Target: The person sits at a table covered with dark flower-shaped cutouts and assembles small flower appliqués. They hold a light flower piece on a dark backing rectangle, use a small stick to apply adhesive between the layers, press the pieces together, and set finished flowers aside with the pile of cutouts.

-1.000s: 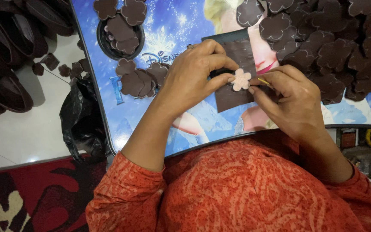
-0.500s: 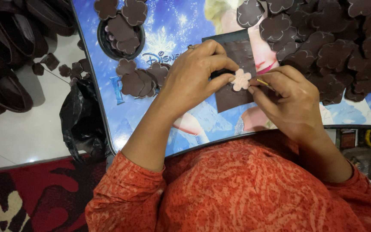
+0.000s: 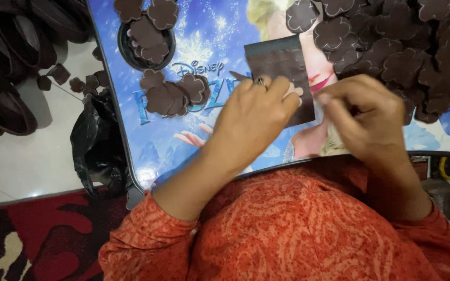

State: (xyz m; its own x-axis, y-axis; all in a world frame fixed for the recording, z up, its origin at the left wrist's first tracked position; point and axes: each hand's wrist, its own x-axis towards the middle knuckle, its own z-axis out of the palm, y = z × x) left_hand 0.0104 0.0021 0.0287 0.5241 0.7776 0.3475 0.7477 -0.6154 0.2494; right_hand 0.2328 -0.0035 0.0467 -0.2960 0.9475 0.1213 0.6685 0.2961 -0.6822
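Observation:
My left hand lies over a dark brown rectangular sheet on the blue picture board. Its fingertips pinch a pale flower-shaped piece, of which only one edge shows. There is a ring on one finger of this hand. My right hand is just to the right, thumb and forefinger pinched together close to the pale piece but a little apart from it. Whether anything lies between those fingertips is hidden.
A black bowl of brown flower cut-outs stands at the board's far left, with a small stack below it. A large heap of cut-outs fills the far right. A black plastic bag and dark curved pieces lie on the floor to the left.
My left hand has closed further over the pale flower piece, which now shows only an edge. My right hand has drawn slightly away to the right.

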